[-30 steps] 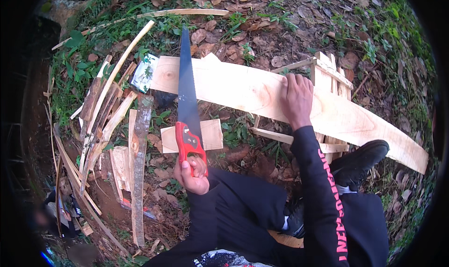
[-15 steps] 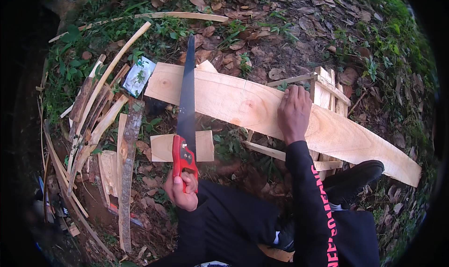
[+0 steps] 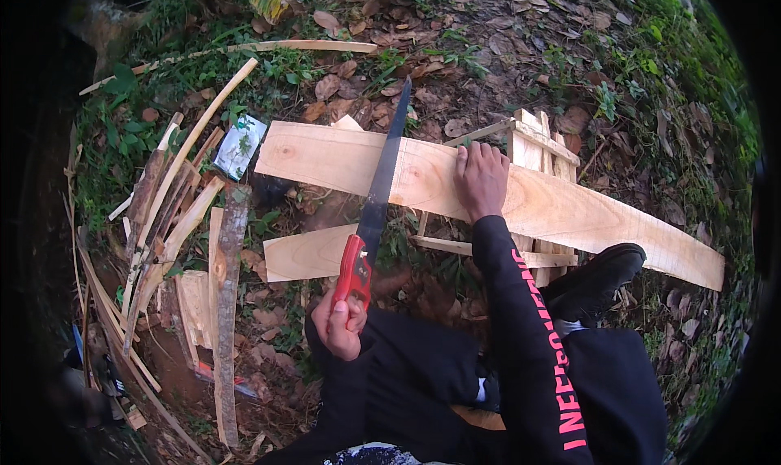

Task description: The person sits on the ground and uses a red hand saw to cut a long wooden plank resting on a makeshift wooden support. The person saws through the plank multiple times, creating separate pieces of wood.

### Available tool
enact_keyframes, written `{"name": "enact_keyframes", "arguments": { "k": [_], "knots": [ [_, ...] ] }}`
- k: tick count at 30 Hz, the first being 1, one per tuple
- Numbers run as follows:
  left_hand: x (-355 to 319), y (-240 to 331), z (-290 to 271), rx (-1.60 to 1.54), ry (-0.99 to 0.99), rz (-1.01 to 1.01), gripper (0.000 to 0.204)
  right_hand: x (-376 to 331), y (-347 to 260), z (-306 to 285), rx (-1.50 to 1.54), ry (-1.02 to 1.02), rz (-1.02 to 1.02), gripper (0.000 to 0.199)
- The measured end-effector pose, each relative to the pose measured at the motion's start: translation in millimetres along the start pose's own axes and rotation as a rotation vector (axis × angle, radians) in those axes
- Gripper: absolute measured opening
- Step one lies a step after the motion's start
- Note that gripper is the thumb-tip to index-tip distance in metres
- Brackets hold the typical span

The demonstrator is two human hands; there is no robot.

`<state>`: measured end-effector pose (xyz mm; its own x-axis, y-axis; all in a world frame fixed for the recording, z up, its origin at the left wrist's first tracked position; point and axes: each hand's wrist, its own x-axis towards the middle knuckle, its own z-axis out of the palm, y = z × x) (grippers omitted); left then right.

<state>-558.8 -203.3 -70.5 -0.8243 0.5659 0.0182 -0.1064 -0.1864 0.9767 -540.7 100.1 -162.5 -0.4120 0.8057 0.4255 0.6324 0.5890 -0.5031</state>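
Left hand [image 3: 340, 325] closed tight in a full grip around the red handle of a saw [image 3: 376, 200], dark blade slanting up and away across the plank [image 3: 423, 176] — tip reaching past the plank's far edge over leaf litter. Right hand [image 3: 482, 179] pressed flat on the same plank, fingers spread toward the far edge, nothing clasped, just to the right of the blade. Black sleeve with pink lettering running down from it.

Plank pale and long, lying across the ground from upper left to far right, resting on a small wooden frame [image 3: 537, 148] under its middle part. Black shoe [image 3: 594, 279] planted on a slat near the plank's near edge, right of the sleeve.

Shorter board [image 3: 305, 253] lying just below the plank, under the blade near the handle. Heap of offcuts and thin strips [image 3: 175, 221] to the left — some pale, some weathered. Crumpled white wrapper [image 3: 240, 146] beside the plank's left end. Brown leaves and green weeds all round on bare soil.
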Motion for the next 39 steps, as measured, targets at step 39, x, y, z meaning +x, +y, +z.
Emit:
{"name": "enact_keyframes", "arguments": {
  "k": [39],
  "knots": [
    [39.8, -32.5, 24.6, 0.309, -0.108, -0.021, 0.032, 6.4, -9.6, 59.8, -0.02, -0.042, 0.065, 0.043]
  ]
}}
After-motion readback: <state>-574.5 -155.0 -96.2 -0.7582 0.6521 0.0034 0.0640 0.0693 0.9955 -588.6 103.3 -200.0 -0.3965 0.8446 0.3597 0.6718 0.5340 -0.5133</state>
